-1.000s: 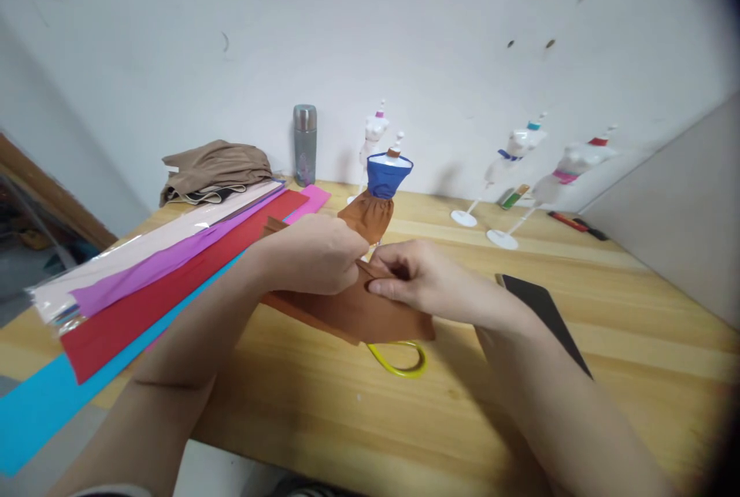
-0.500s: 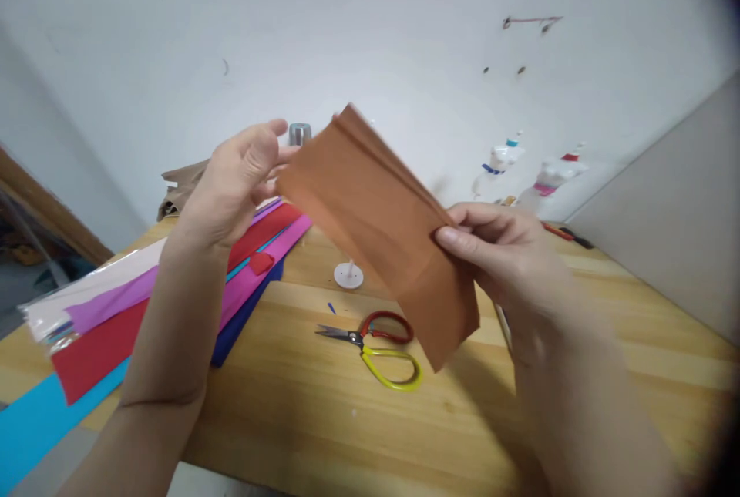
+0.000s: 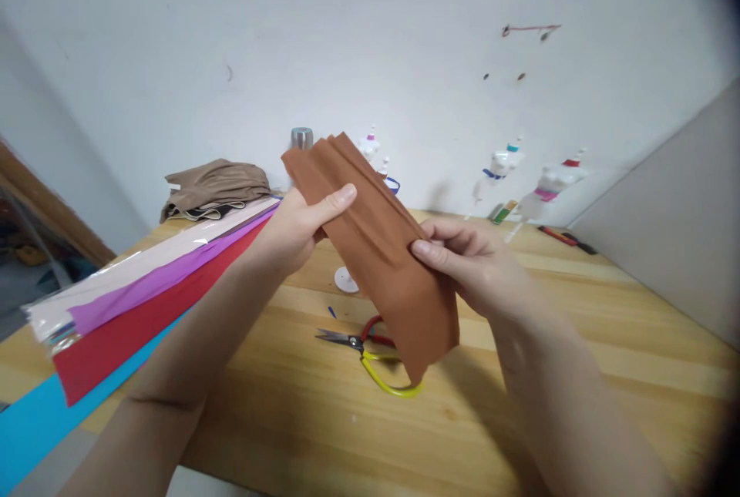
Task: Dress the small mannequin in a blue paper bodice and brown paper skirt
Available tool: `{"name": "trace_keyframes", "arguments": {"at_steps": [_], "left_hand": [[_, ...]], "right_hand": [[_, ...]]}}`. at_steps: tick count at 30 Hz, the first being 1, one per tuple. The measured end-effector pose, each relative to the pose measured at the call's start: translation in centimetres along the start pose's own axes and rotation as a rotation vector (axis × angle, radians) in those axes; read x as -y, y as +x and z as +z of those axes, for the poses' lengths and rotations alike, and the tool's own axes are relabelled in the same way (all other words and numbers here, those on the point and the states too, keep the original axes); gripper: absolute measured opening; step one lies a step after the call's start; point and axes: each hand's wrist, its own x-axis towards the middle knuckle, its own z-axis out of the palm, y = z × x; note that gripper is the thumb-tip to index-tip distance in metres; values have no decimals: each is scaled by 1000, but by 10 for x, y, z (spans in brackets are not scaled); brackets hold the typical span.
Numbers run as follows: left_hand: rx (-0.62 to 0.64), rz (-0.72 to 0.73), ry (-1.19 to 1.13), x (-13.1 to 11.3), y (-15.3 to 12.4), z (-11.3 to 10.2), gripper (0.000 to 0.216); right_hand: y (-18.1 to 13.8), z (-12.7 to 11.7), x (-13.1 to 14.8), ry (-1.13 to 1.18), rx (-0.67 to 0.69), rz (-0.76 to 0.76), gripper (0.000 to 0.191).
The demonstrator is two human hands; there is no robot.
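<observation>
A folded piece of brown fabric (image 3: 381, 250) is held up slantwise over the table, with creases along its length. My left hand (image 3: 306, 223) grips its upper left edge, thumb on top and fingers hidden beneath. With thumb and bent fingers, my right hand (image 3: 462, 254) pinches the right edge. Below the fabric lie scissors (image 3: 355, 340) with one red and one yellow handle, their blades pointing left; the fabric covers part of the handles.
On the left lie long strips of cloth: red (image 3: 156, 304), purple (image 3: 150, 285) and blue (image 3: 52, 420). Behind them is a brown folded garment (image 3: 216, 185). Small white dress-form figures (image 3: 558, 177) stand along the wall. A white round base (image 3: 345, 280) shows on the wooden table (image 3: 289, 404).
My left hand has closed on the upper left part of the fabric, having been beside it with fingers loose. The fabric has tilted and shifted slightly down and left.
</observation>
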Motion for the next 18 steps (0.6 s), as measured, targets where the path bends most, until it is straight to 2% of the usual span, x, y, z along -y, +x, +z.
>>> {"name": "trace_keyframes", "arguments": {"at_steps": [3,8,13,18], "left_hand": [[-54,9,23,1,1,1,54],[-52,-33,28,7,0,9,48],[15,-108,134,8,-2,19,54],[12,-51,139,5,-3,19,57]], "right_hand": [[1,3,1,5,36,30,37],[3,14,-1,-86,-133,-71,39],[2,25,-7,-223,-254,-159,33],[-3,20,0,-319,-226,-185,40]]}}
